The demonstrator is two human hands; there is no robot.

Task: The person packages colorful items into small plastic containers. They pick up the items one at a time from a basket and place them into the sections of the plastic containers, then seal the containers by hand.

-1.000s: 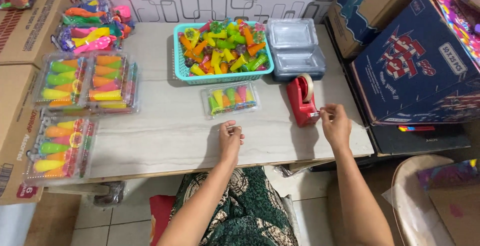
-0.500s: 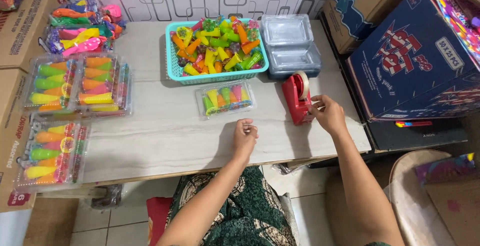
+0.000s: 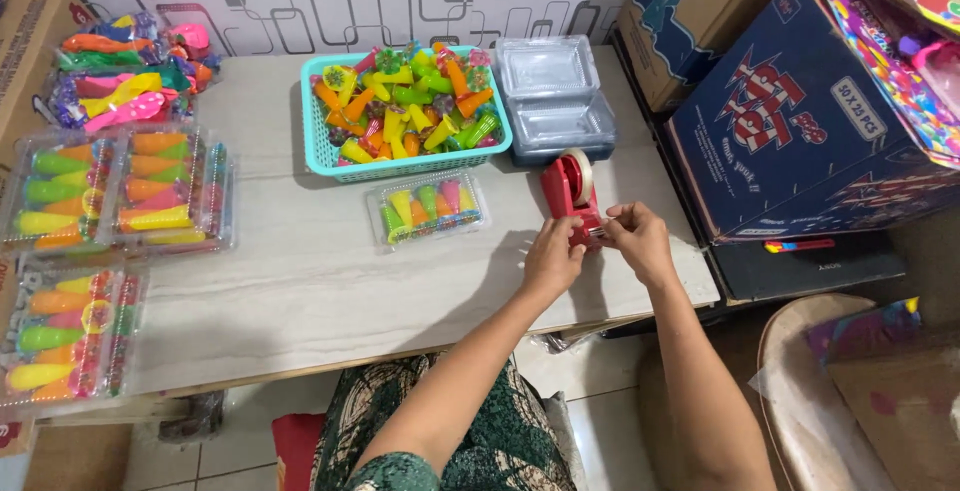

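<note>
Head view: both hands meet at the red tape dispenser [image 3: 571,199], which sits on the table [image 3: 330,271] near its right edge, just in front of the stack of clear trays [image 3: 552,96].

Left hand [image 3: 553,259]: fingers curled onto the near left side of the dispenser base, touching it. Looks like a steadying grip; how firm, can't tell.

Right hand [image 3: 637,242]: thumb and forefinger pinched together at the dispenser's cutter end. Any tape between them is too thin to make out, so can't confirm what is pinched. Other fingers are loosely curled.

Dispenser is upright, tape roll on top toward the far end.

Around it:
- Small clear pack [image 3: 428,207] of coloured cone toys lies just left of the dispenser, lid shut, apart from both hands.
- Teal basket [image 3: 322,147] behind the pack, full of loose cone toys in yellow, orange and green.
- Filled packs [image 3: 120,191] stacked at the left of the table, more at the near left corner.
- Bagged toys [image 3: 125,66] at far left, against the wall.
- Blue carton [image 3: 810,131] right of the table, tilted, brown cartons behind it.

Forearms cross the near table edge; green patterned cloth on the lap below.
</note>
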